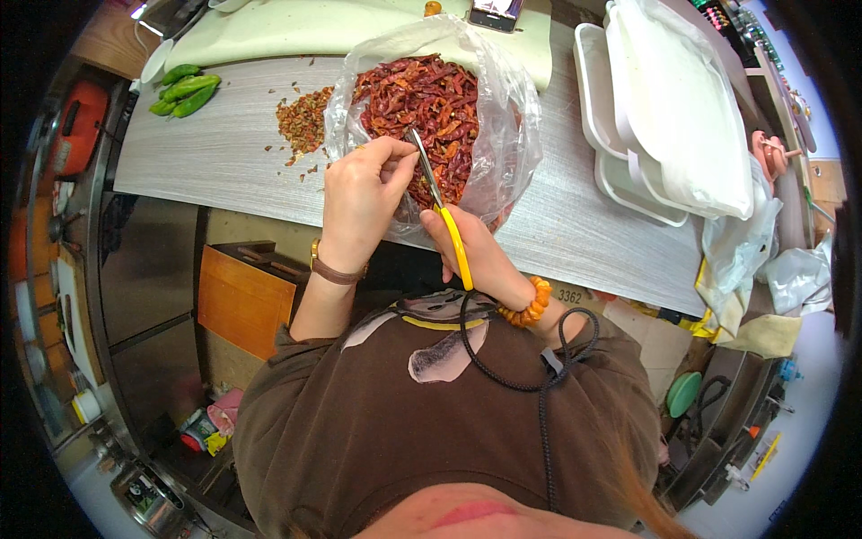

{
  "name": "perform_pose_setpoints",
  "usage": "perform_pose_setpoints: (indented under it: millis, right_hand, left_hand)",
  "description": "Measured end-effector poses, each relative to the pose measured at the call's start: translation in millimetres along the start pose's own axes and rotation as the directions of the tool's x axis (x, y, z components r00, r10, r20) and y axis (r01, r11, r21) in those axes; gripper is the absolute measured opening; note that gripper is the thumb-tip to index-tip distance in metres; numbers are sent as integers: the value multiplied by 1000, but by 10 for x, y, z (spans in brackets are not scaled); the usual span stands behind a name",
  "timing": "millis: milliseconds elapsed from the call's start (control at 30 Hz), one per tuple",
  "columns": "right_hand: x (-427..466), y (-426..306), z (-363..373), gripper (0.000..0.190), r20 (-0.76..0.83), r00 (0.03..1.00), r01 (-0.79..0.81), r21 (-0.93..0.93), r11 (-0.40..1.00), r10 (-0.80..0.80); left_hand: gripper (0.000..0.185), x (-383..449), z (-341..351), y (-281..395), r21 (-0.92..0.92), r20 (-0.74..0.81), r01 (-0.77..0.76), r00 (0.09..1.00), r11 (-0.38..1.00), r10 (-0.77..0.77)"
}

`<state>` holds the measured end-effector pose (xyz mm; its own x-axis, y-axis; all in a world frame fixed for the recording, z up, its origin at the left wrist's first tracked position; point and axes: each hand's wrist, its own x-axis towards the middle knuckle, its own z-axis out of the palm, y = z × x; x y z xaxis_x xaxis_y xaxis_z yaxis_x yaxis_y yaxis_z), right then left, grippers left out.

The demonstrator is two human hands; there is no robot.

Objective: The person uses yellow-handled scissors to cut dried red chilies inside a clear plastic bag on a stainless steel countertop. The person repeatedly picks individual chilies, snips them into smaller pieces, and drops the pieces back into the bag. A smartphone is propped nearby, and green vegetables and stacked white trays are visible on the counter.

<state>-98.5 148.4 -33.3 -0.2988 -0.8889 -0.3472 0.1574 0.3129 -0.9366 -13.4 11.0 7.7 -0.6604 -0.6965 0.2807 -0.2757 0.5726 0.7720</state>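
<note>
A clear plastic bag full of dried red chili peppers stands open on the grey wood-grain table. My right hand grips yellow-handled scissors, whose metal blades point up and away over the chilies. At the blade tips my left hand has its thumb and index finger pinched together; whether a chili is between them is too small to tell. Left of the bag lies a loose heap of cut chili bits and stem ends. Several fresh green peppers rest at the table's far left.
White plastic trays are stacked at the table's right. A pale green mat runs along the back, with a phone on it. Plastic bags hang by the right corner. A black cord hangs over my brown shirt.
</note>
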Motion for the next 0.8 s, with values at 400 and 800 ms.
perform_pose_setpoints:
  millis: [400, 800]
  right_hand:
    - [28, 7, -15, 45, 14, 1000, -21, 118, 993, 20]
    - [-185, -137, -149, 39, 34, 983, 146, 445, 884, -179]
  left_hand:
    - [8, 10, 4, 72, 42, 57, -65, 996, 997, 63]
    - [15, 456, -235, -253, 302, -19, -309, 944, 902, 330]
